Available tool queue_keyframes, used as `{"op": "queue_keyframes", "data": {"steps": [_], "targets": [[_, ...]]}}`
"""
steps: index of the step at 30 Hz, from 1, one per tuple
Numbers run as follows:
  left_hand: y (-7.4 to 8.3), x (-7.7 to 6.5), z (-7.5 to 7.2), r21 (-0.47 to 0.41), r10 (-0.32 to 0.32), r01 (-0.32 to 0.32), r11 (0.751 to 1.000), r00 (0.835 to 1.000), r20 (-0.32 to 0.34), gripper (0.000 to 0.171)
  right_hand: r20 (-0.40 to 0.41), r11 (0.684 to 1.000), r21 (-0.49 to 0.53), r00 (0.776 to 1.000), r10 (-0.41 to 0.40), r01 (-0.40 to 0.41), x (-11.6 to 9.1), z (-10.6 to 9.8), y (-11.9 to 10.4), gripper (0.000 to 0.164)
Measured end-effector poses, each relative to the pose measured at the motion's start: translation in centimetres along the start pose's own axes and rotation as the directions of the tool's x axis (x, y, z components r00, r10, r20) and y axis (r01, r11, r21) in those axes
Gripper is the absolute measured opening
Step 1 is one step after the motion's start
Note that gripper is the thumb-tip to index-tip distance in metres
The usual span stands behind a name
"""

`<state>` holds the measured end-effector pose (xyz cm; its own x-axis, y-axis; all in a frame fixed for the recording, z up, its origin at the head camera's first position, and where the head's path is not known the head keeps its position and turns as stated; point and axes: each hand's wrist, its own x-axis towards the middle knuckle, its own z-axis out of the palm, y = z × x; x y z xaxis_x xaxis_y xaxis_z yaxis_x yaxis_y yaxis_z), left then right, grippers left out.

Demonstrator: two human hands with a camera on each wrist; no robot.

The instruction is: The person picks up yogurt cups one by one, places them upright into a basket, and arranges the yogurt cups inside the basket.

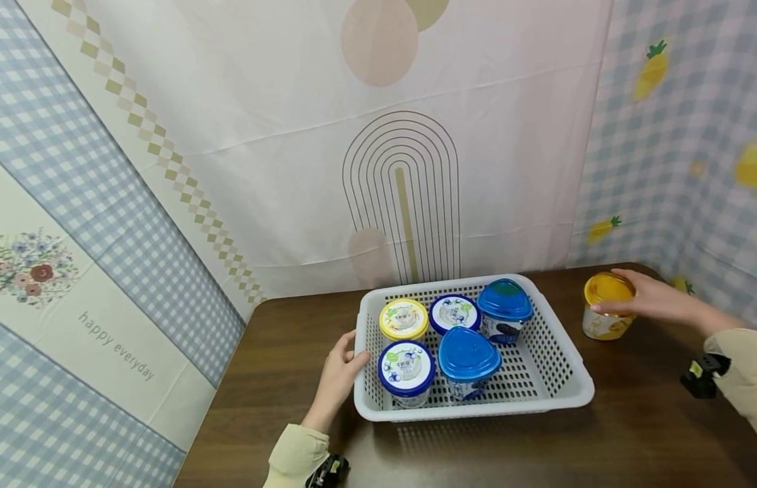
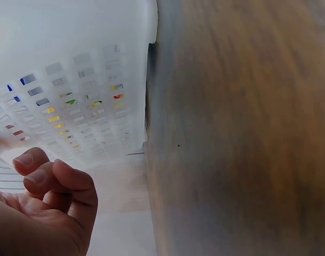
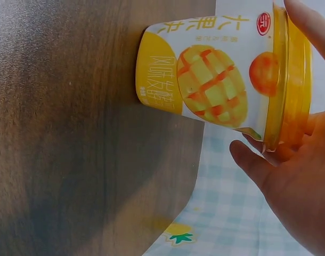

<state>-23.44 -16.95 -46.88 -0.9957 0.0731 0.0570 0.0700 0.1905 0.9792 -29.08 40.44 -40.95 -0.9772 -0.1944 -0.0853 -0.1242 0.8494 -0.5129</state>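
My right hand (image 1: 652, 299) grips a yogurt cup (image 1: 606, 325) by its yellow lid, to the right of the basket. In the right wrist view the cup (image 3: 210, 74) shows a mango picture, with its base at the dark wooden table. My left hand (image 1: 338, 373) holds the left rim of a white plastic basket (image 1: 561, 335), thumb over the edge; other fingers (image 2: 42, 176) curl loosely outside the perforated wall. Inside stand a yellow-lidded cup (image 1: 404, 318), two cups with round blue-rimmed lids (image 1: 406, 366) (image 1: 455, 312), and two cups with blue domed lids (image 1: 469, 352) (image 1: 505, 298).
The basket stands on a dark brown wooden table (image 1: 280, 352), with bare basket floor (image 1: 530, 376) at its right side. A patterned cloth (image 1: 280, 169) hangs behind the table. Blue checked cloth hangs at the left (image 1: 140, 251) and right (image 1: 707, 224).
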Motion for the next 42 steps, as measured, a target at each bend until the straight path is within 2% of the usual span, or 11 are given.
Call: {"op": "queue_keyframes", "data": {"steps": [6, 10, 14, 16, 22, 25, 30, 36, 42], "targets": [[0.5, 0.0, -0.2, -0.006, -0.006, 0.006, 1.000, 0.999, 0.033, 0.050, -0.005, 1.000, -0.006, 1.000, 0.010, -0.010, 0.1, 0.1, -0.1, 0.104], [2.3, -0.7, -0.2, -0.006, 0.000, 0.001, 1.000, 0.997, 0.080, 0.044, -0.007, 1.000, -0.007, 1.000, 0.018, -0.018, 0.2, 0.1, 0.0, 0.103], [3.6, -1.3, -0.1, 0.004, -0.002, 0.002, 1.000, 0.996, 0.093, 0.044, -0.027, 1.000, -0.023, 1.000, 0.012, -0.013, 0.3, -0.1, -0.1, 0.104], [3.4, -1.1, -0.1, 0.006, -0.002, 0.002, 1.000, 0.996, 0.093, 0.044, -0.041, 1.000, -0.027, 0.999, 0.001, -0.002, 0.4, -0.4, -0.1, 0.103], [0.2, 0.3, -0.2, -0.006, -0.005, 0.005, 1.000, 0.997, 0.080, 0.044, -0.091, 0.999, -0.012, 0.995, -0.037, 0.037, 0.4, -1.6, -0.9, 0.099], [0.0, 0.4, -0.2, -0.009, 0.012, -0.011, 1.000, 0.997, 0.073, 0.044, -0.106, 0.999, -0.001, 0.994, -0.035, 0.035, 0.5, -2.1, -1.5, 0.100], [0.1, 0.3, -0.1, -0.016, 0.021, -0.020, 1.000, 0.997, 0.072, 0.044, -0.111, 1.000, -0.003, 0.994, -0.013, 0.012, 0.4, -2.8, -3.1, 0.104], [0.4, 0.2, -0.1, -0.019, 0.002, 0.000, 1.000, 0.997, 0.081, 0.043, -0.125, 1.000, -0.005, 0.992, -0.031, 0.030, 0.1, -3.3, -5.1, 0.105], [2.8, -0.9, -0.1, -0.023, 0.006, -0.004, 1.000, 0.996, 0.095, 0.042, -0.136, 0.998, -0.011, 0.988, -0.069, 0.068, -0.6, -3.8, -8.0, 0.100]]}}
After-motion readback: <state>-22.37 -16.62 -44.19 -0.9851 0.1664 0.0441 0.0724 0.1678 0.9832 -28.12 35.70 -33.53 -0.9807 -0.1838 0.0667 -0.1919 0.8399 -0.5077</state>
